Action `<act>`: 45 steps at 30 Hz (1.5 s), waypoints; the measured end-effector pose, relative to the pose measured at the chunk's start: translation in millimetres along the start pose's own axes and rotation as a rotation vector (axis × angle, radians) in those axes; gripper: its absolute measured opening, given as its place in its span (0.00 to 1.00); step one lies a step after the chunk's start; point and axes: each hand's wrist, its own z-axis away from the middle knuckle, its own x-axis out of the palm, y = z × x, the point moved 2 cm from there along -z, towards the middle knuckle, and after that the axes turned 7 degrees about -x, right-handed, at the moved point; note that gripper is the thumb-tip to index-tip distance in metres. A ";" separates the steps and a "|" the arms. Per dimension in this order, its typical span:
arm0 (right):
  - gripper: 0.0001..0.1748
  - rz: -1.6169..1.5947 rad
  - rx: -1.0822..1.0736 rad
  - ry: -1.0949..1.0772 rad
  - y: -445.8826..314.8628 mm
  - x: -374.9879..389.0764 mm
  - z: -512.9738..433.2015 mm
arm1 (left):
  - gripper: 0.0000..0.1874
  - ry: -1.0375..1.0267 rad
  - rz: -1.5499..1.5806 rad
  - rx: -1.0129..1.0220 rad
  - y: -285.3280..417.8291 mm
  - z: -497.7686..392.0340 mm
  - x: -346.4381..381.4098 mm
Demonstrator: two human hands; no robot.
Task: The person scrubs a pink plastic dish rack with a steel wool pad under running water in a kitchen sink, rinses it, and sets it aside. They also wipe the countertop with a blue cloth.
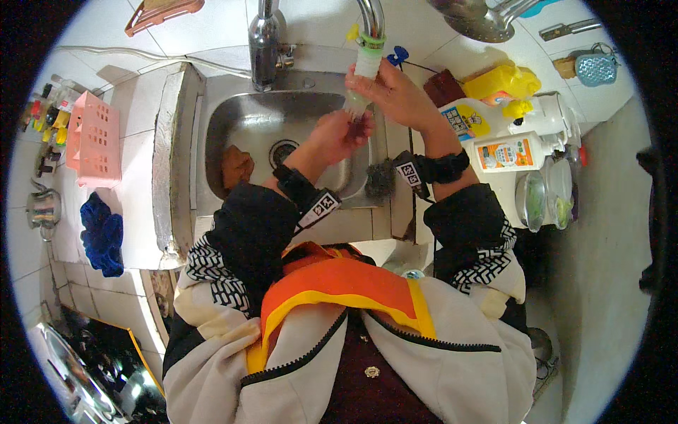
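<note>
My right hand (394, 95) is wrapped around the pale plastic spout extension (367, 62) on the end of the curved metal faucet (372, 18). A green collar with a yellow wing screw clamps that extension to the faucet. Just below its outlet is my left hand (339, 137), fingers curled, with what looks like water running over them. Something dark red shows at the left fingertips; I cannot tell if it is a held thing. Both hands are over the stainless steel sink (249, 103). A crumpled brown cloth or similar piece (237, 166) lies in the basin, left of the drain (280, 153).
A dark scouring pad (379, 179) sits on the sink's right rim. Further right are a white detergent bottle (503, 152), a yellow bottle (500, 82) and glass bowls (531, 201). On the left counter stand a pink basket (95, 140) and a blue cloth (101, 235).
</note>
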 end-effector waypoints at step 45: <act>0.21 -1.046 0.698 0.354 122.4 120.7 81.9 | 0.15 0.155 -0.985 0.122 10.1 1.1 -124.2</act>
